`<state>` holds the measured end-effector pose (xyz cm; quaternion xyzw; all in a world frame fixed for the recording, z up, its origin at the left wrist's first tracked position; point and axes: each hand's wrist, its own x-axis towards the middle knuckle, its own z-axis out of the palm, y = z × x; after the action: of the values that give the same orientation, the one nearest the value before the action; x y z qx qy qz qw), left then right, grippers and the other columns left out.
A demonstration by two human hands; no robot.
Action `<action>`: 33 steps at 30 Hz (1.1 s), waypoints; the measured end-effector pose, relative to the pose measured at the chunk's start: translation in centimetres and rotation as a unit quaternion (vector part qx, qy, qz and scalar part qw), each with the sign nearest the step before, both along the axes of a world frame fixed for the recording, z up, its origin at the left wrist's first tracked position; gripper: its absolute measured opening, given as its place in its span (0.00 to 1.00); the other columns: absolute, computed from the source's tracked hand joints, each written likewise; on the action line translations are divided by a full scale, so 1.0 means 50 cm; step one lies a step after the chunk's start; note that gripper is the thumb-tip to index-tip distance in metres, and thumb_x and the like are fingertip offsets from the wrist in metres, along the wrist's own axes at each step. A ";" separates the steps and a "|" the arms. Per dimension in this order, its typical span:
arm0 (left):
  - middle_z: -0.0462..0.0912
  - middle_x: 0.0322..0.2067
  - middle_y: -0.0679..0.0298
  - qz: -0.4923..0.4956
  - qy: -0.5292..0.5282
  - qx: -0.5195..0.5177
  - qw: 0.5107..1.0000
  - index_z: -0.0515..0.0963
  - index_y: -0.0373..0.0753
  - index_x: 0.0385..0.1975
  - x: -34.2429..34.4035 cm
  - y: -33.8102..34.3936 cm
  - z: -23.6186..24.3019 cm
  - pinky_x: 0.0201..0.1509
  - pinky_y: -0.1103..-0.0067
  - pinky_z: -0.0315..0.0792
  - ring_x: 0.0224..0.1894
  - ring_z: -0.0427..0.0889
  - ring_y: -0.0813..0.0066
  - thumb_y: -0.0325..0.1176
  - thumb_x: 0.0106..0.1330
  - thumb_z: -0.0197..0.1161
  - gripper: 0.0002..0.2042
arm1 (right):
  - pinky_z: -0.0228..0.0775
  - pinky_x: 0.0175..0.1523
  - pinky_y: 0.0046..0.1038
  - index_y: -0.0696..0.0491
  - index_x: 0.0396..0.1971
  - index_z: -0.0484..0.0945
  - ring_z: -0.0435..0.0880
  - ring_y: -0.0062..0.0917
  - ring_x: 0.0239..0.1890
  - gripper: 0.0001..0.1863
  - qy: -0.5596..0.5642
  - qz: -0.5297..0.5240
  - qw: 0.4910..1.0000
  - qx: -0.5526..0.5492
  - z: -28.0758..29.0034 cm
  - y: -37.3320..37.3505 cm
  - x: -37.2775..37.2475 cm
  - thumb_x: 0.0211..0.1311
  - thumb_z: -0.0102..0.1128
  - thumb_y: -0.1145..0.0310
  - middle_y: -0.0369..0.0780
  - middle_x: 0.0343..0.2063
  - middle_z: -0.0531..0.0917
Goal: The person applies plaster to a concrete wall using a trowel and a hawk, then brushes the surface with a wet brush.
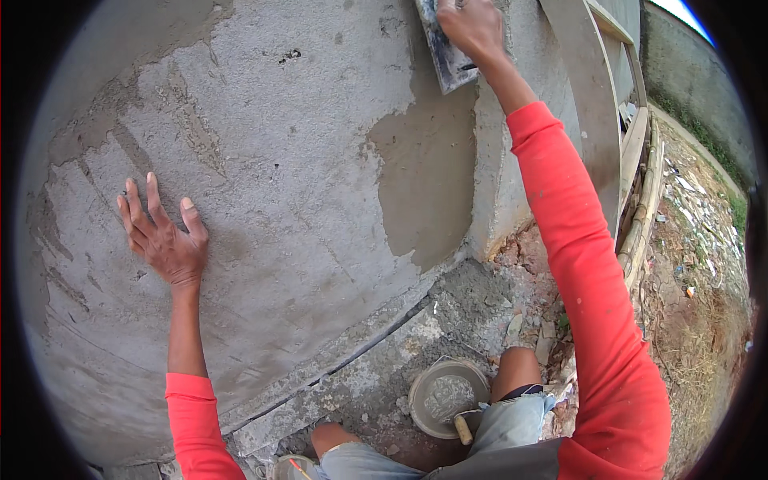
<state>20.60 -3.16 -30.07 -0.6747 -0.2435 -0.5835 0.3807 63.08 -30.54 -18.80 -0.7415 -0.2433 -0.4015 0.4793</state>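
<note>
My left hand (166, 238) lies with spread fingers against the rough grey wall (264, 160), holding nothing. Up at the top edge, my right hand (474, 28) is closed round the handle of a plastering trowel (450, 60), whose flat blade rests against the wall near its right corner. Below the blade a darker, wet-looking patch of mortar (424, 176) covers the wall down toward its foot. The handle itself is mostly hidden by my fingers, and the trowel's upper end is cut off by the frame.
Between my knees stands a bucket (416, 400) of grey mix, with a wooden-handled tool (462, 428) leaning at its rim. Another container (292, 468) is partly visible at the lower edge. Boards (592, 104), bamboo poles (640, 216) and littered ground (692, 264) lie to the right.
</note>
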 end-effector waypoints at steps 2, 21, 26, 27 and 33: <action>0.57 0.75 0.66 -0.014 0.011 -0.007 1.000 0.61 0.56 0.74 0.004 -0.008 -0.010 0.79 0.63 0.48 0.78 0.51 0.61 0.49 0.70 0.54 0.31 | 0.80 0.33 0.43 0.64 0.32 0.86 0.89 0.41 0.29 0.16 0.018 -0.067 0.997 -0.023 0.031 -0.003 0.121 0.63 0.59 0.64 0.53 0.29 0.87; 0.57 0.75 0.67 0.014 0.000 0.024 1.000 0.61 0.56 0.74 -0.012 -0.002 -0.006 0.77 0.64 0.49 0.78 0.52 0.62 0.47 0.69 0.55 0.32 | 0.75 0.49 0.52 0.63 0.30 0.86 0.84 0.60 0.40 0.21 0.255 -0.031 0.966 -0.009 -0.681 -0.062 -0.032 0.67 0.49 0.61 0.61 0.32 0.84; 0.57 0.75 0.67 0.010 -0.002 0.017 1.000 0.61 0.56 0.74 -0.029 0.000 -0.008 0.78 0.63 0.49 0.78 0.51 0.63 0.49 0.70 0.54 0.31 | 0.74 0.49 0.51 0.68 0.28 0.82 0.83 0.60 0.39 0.24 0.107 0.001 0.992 0.061 -0.398 0.006 0.001 0.66 0.47 0.61 0.63 0.31 0.81; 0.57 0.75 0.67 0.004 -0.002 0.013 1.000 0.61 0.56 0.74 -0.026 0.002 -0.013 0.79 0.62 0.48 0.78 0.51 0.62 0.49 0.71 0.54 0.30 | 0.73 0.49 0.51 0.67 0.28 0.83 0.83 0.60 0.39 0.24 0.065 -0.020 0.995 0.072 -0.332 0.012 0.033 0.65 0.47 0.60 0.63 0.31 0.81; 0.57 0.75 0.68 -0.020 -0.009 0.030 0.999 0.61 0.58 0.74 -0.003 -0.013 0.008 0.79 0.63 0.48 0.78 0.51 0.64 0.51 0.72 0.53 0.30 | 0.76 0.44 0.44 0.65 0.28 0.84 0.87 0.52 0.33 0.22 0.198 0.098 0.970 0.102 -0.218 -0.001 0.015 0.61 0.51 0.60 0.59 0.27 0.83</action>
<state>20.45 -3.82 -29.66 -0.6625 -0.2161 -0.6039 0.3870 63.82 -30.61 -29.70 -0.7259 -0.1725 -0.2205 0.6282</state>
